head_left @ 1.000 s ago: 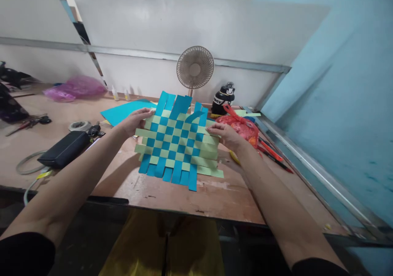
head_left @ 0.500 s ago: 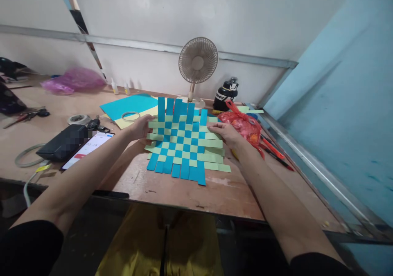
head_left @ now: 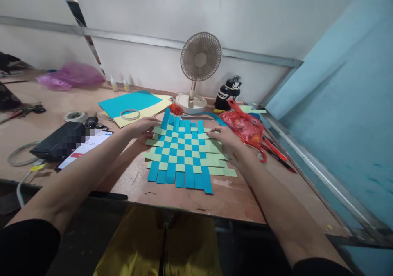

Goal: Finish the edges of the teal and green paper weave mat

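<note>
A woven paper mat (head_left: 180, 153) of blue and pale green strips lies low over the table in front of me, its near edge on the wood. Blue strips run away from me and green ones cross them; their loose ends stick out unevenly on all sides. My left hand (head_left: 146, 128) pinches the mat's far left edge, fingers closed at the green ends. At the far right edge, my right hand (head_left: 225, 137) has its thumb and fingers closed on the green strip ends. The undersides of both grips are hidden.
Behind the mat stand a fan (head_left: 200, 59) and a black bottle (head_left: 227, 94). A red plastic bag (head_left: 242, 124) lies to the right. Left are blue sheets (head_left: 130, 102), a tape ring (head_left: 130, 114), a black case (head_left: 58, 141) and a phone (head_left: 86, 147).
Both hands have lowered the mat's far side from a tilted, raised position to nearly flat on the table. The fan's base and a red bundle behind it now show.
</note>
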Demonstrator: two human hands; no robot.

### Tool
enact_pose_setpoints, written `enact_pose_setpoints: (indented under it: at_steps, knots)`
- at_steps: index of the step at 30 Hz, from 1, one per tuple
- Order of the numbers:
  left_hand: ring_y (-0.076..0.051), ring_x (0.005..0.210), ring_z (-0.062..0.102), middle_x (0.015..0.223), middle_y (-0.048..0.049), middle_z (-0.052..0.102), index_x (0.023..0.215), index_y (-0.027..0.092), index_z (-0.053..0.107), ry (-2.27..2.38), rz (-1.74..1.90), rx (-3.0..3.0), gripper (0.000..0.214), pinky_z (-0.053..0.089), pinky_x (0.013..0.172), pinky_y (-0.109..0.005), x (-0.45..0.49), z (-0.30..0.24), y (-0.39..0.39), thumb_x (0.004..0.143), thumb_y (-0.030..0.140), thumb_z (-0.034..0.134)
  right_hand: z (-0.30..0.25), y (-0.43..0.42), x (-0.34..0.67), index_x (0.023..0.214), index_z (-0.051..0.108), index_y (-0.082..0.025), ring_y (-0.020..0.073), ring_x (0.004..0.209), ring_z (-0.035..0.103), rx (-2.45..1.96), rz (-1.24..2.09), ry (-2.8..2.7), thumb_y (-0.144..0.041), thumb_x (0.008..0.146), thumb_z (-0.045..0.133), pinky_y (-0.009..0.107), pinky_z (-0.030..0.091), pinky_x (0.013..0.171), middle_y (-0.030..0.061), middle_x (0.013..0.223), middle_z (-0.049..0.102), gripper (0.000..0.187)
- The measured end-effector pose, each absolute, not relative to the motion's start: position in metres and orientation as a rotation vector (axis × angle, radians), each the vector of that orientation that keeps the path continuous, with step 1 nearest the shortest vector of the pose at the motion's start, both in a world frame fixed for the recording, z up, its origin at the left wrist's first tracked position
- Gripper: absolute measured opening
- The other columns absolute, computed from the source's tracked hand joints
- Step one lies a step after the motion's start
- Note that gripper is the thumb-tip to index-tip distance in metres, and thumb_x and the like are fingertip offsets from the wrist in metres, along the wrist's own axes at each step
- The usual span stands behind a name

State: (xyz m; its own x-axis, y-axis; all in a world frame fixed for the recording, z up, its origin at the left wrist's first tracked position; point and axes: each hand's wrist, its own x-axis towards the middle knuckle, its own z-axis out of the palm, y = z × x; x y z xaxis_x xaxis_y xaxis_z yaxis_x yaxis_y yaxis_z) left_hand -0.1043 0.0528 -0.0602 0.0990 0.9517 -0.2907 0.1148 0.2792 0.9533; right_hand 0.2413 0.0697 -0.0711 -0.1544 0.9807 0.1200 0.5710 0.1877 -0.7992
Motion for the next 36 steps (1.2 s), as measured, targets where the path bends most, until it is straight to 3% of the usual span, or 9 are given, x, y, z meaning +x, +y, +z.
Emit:
enact_pose_setpoints:
  at_steps: [3, 8, 14, 23, 27, 29, 32, 34, 36]
  knots:
    - [-0.014, 0.058, 0.059, 0.071, -0.0018, 0.063, 0.094, 0.019, 0.066, 1.362, 0.815, 1.162, 0.033, 0.049, 0.052, -0.026, -0.107, -0.057, 0.053, 0.064, 0.025, 0.078, -0.065, 0.078, 0.242, 0.077, 0.066, -0.017, 0.0264, 0.086, 0.064, -1.459, 0.573, -1.945, -0.033, 0.064, 0.072, 0.039, 0.049, 0.080, 0.0073, 0.085, 0.070, 0.021]
    - [-0.019, 0.074, 0.064, 0.081, -0.0051, 0.067, 0.088, 0.017, 0.069, 1.399, 0.751, 1.250, 0.039, 0.052, 0.061, -0.028, -0.113, -0.054, 0.061, 0.054, 0.027, 0.085, -0.055, 0.079, 0.208, 0.106, 0.068, -0.018, 0.0285, 0.116, 0.054, -1.269, 0.376, -2.173, -0.027, 0.072, 0.067, 0.043, 0.037, 0.104, 0.0104, 0.118, 0.066, 0.035]
    - [-0.018, 0.074, 0.063, 0.077, -0.0038, 0.066, 0.083, 0.017, 0.070, 1.416, 0.714, 1.306, 0.034, 0.052, 0.059, -0.026, -0.116, -0.054, 0.068, 0.053, 0.025, 0.084, -0.066, 0.077, 0.126, 0.132, 0.057, -0.017, 0.0250, 0.117, 0.052, -0.882, 0.238, -2.637, -0.033, 0.088, 0.058, 0.038, 0.040, 0.101, 0.0121, 0.124, 0.060, 0.047]
    - [-0.021, 0.069, 0.065, 0.072, -0.0074, 0.069, 0.075, 0.018, 0.071, 1.453, 0.709, 1.412, 0.017, 0.052, 0.060, -0.030, -0.131, -0.058, 0.075, 0.062, 0.028, 0.077, -0.080, 0.080, 0.101, 0.118, 0.068, -0.026, 0.0276, 0.104, 0.050, -0.899, 0.006, -2.723, -0.041, 0.092, 0.053, 0.041, 0.040, 0.091, 0.0114, 0.113, 0.058, 0.034]
    - [-0.028, 0.092, 0.063, 0.084, -0.0079, 0.068, 0.075, 0.020, 0.070, 1.576, 0.827, 1.580, 0.022, 0.050, 0.078, -0.033, -0.127, -0.059, 0.066, 0.061, 0.034, 0.078, -0.068, 0.088, 0.113, 0.118, 0.067, -0.021, 0.0243, 0.101, 0.054, -0.912, 0.150, -2.621, -0.032, 0.089, 0.055, 0.036, 0.042, 0.090, 0.0103, 0.110, 0.062, 0.034]
    - [-0.033, 0.111, 0.056, 0.105, -0.0101, 0.067, 0.090, 0.020, 0.071, 1.573, 0.834, 1.755, 0.037, 0.044, 0.094, -0.038, -0.119, -0.060, 0.056, 0.062, 0.043, 0.078, -0.062, 0.097, 0.135, 0.110, 0.068, -0.019, 0.0217, 0.100, 0.056, -1.042, 0.202, -2.434, -0.028, 0.088, 0.053, 0.032, 0.042, 0.090, 0.0087, 0.106, 0.064, 0.029]
    - [-0.038, 0.136, 0.033, 0.145, -0.0141, 0.044, 0.128, 0.019, 0.056, 1.554, 0.722, 2.215, 0.074, 0.027, 0.111, -0.047, -0.107, -0.066, 0.041, 0.069, 0.061, 0.068, -0.056, 0.108, 0.181, 0.099, 0.068, -0.016, 0.0204, 0.089, 0.058, -1.283, 0.189, -2.246, -0.025, 0.085, 0.050, 0.032, 0.044, 0.082, 0.0081, 0.097, 0.067, 0.025]
    - [-0.037, 0.143, 0.020, 0.153, -0.0161, 0.031, 0.139, 0.016, 0.043, 1.561, 0.626, 2.363, 0.083, 0.017, 0.115, -0.049, -0.101, -0.073, 0.036, 0.076, 0.067, 0.057, -0.057, 0.111, 0.209, 0.094, 0.068, -0.016, 0.0201, 0.086, 0.059, -1.345, 0.187, -2.237, -0.022, 0.082, 0.051, 0.031, 0.045, 0.078, 0.0080, 0.094, 0.068, 0.022]
    - [-0.037, 0.142, 0.022, 0.153, -0.0164, 0.032, 0.140, 0.017, 0.041, 1.589, 0.567, 2.410, 0.081, 0.017, 0.115, -0.049, -0.097, -0.080, 0.035, 0.079, 0.069, 0.051, -0.061, 0.110, 0.226, 0.087, 0.069, -0.017, 0.0196, 0.085, 0.060, -1.342, 0.212, -2.278, -0.021, 0.079, 0.053, 0.029, 0.045, 0.076, 0.0068, 0.092, 0.070, 0.018]
